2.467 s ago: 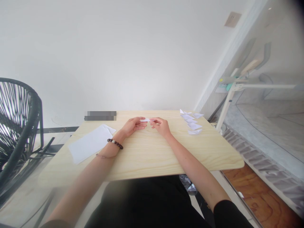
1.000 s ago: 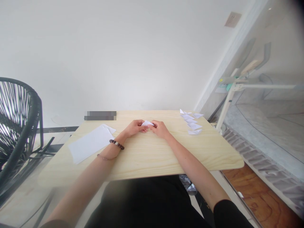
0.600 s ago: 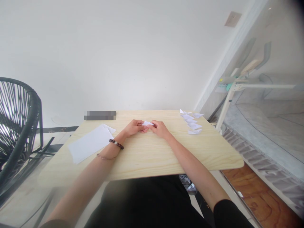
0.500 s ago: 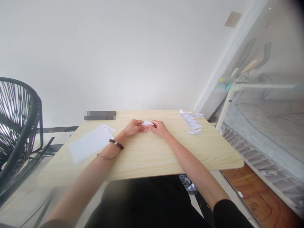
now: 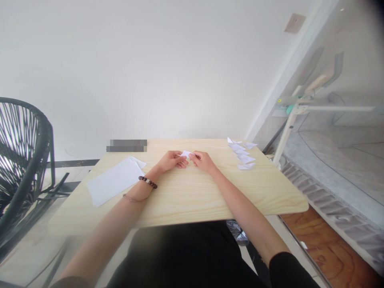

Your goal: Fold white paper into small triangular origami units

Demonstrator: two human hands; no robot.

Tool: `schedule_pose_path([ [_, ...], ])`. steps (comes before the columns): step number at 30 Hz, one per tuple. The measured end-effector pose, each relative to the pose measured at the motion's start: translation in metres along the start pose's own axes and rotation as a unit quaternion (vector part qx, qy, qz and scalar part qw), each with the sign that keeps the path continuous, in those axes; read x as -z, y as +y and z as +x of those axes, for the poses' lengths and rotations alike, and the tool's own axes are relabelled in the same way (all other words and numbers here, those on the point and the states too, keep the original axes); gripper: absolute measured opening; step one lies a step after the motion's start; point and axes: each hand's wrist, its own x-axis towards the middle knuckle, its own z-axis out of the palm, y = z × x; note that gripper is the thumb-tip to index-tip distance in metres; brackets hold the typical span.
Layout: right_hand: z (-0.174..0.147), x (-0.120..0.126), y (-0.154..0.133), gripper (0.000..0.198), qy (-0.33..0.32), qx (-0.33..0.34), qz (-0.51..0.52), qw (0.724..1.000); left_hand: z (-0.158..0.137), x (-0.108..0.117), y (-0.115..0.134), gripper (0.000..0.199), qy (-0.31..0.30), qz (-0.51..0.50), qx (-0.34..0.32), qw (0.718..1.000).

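Between my two hands, above the middle of the table, is a small folded piece of white paper [image 5: 186, 153]. My left hand [image 5: 170, 161] pinches its left side, and a beaded bracelet sits on that wrist. On the paper's right side, the thumb and fingers of my right hand [image 5: 203, 161] are closed. Its lower part is partly hidden behind my fingers. Several folded white paper boats [image 5: 243, 158] lie in a loose column to the right of my right hand. White paper sheets [image 5: 112, 182] lie to the left, close to my left forearm.
The pale wooden table [image 5: 186, 200] stands against a white wall. A blurred-out grey strip [image 5: 126, 146] lies at its back left. A dark woven chair [image 5: 45, 132] is at the left, and a white metal frame [image 5: 286, 136] stands beyond the right edge.
My right fingers have shifted slightly on the folded paper, and its visible shape has changed a little. The paper boats and the sheets have stayed in place.
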Motion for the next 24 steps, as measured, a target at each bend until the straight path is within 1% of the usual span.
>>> schedule_pose_path([
  [4,-0.0013,-0.0019,-0.0002,0.036,0.012,0.004,-0.014,1.0,-0.0004,-0.0011,0.0016,0.044,0.004,0.003,-0.003,1.0],
  [9,-0.0013,-0.0028,0.0012,0.034,0.033,0.023,-0.047,0.998,0.0005,0.0006,-0.0007,0.04,-0.005,0.01,-0.01,1.0],
  [20,-0.0005,-0.0028,0.0002,0.032,0.02,0.031,-0.062,0.997,0.0022,0.0011,-0.0035,0.037,-0.017,0.028,-0.023,0.999],
  [24,-0.0005,-0.0032,-0.0006,0.031,0.025,0.042,-0.096,0.994,0.0021,0.0011,-0.003,0.037,-0.015,0.034,-0.022,0.999],
])
